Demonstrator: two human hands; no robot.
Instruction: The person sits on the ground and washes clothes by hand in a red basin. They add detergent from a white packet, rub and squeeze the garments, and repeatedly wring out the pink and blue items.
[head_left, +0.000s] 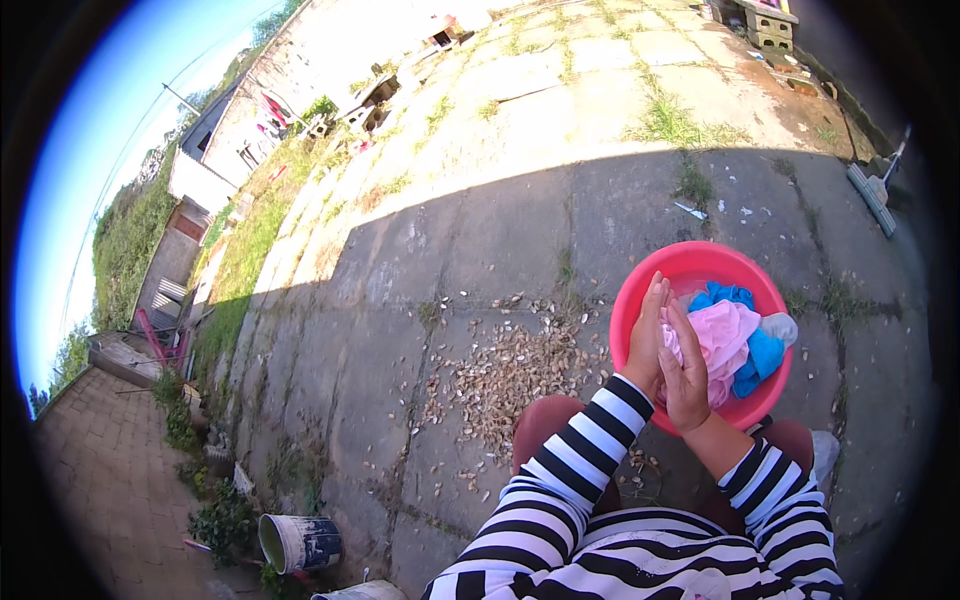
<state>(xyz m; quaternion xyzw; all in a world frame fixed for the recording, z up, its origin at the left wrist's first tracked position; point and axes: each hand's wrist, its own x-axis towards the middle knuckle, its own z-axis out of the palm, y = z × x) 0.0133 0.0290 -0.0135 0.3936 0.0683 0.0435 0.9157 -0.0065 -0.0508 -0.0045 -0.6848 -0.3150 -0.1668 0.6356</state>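
Note:
A red plastic basin stands on the paving close before me. Pink cloth lies in it beside blue cloth, and a pale grey piece hangs over the right rim. Above the basin's left part, my left hand and my right hand are raised close together, palms facing, fingers extended. Whether the palms touch, and whether anything small lies between them, cannot be told. My right hand is nearest to the pink cloth and overlaps its left edge in the view.
Peanut shells lie scattered on the concrete slabs left of the basin. A paint-stained bucket lies tilted at the lower left. A mop with a flat head rests at the far right. Concrete blocks stand at the upper right.

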